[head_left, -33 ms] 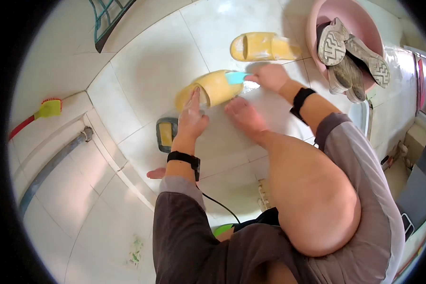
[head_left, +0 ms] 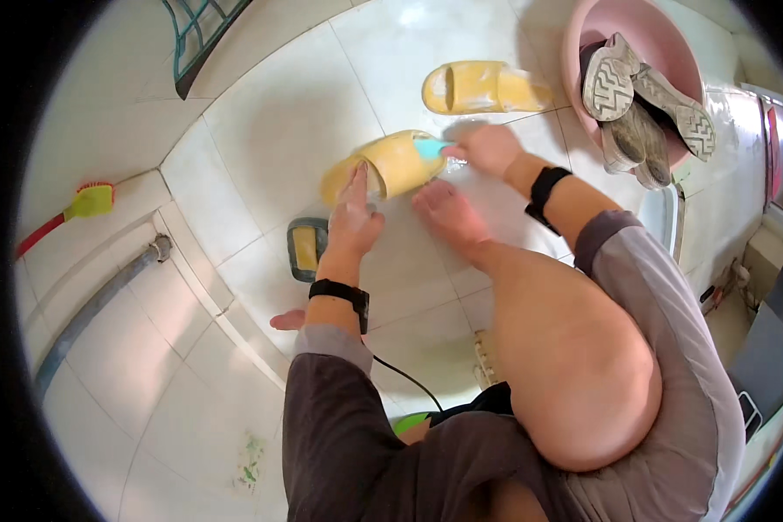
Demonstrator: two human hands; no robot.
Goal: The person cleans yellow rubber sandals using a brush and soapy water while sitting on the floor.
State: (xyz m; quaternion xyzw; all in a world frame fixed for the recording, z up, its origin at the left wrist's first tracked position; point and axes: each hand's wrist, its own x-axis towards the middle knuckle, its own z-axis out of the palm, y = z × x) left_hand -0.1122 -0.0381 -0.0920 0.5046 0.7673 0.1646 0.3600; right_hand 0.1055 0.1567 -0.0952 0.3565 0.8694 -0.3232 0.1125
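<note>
A yellow slide slipper (head_left: 398,161) lies across the pale tiles in front of me. My left hand (head_left: 353,217) presses its straight fingers together onto the left end, by the strap's opening, and holds it down. In my right hand (head_left: 489,150) is a turquoise scrubbing brush (head_left: 429,150), laid against the slipper's right end; its bristles are hidden. The other yellow slipper (head_left: 477,87), streaked with white suds, rests farther off to the right. Close to my left wrist sits a dark dish (head_left: 294,263) holding a yellow bar of soap (head_left: 305,247).
A pink basin (head_left: 572,52) at the far right holds several dirty shoes (head_left: 613,87). To the left, a green-headed brush with a red handle (head_left: 90,200) lies on a ledge, above a grey pipe (head_left: 96,309). My bare foot (head_left: 448,209) stands beside the slipper.
The turquoise brush has shifted and tilted slightly at the slipper's right end as my right hand moved a little. My left hand and both slippers stay about where they were.
</note>
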